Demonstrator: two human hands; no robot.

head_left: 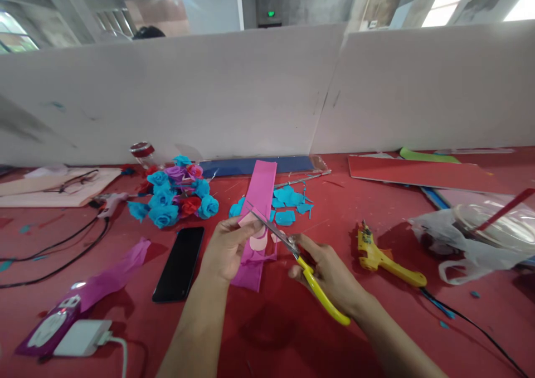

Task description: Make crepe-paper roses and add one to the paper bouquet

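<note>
At frame centre, pale-pink paper (249,219) is pinched by left hand (228,245); yellow-handled scissors (308,272), partly hidden, are gripped by right hand (332,275).

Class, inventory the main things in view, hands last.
Scissors: 1, yellow-handled, centre
Paper pieces: several, pink, centre
Strip: 1, magenta, centre
Scraps: several, blue, beside strip
Flowers: several, blue/red/purple, left
Phone: 1, black, left
Glue guns: 2, yellow right, pink left
Charger: 1, white, front left
Glasses: 1 pair, dark, left
Packet: 1, blue, back
Board: 1, red, back right
Bag: 1, clear, right
Table: 1, red, below
Left hand: 1, centre
Right hand: 1, centre
</note>
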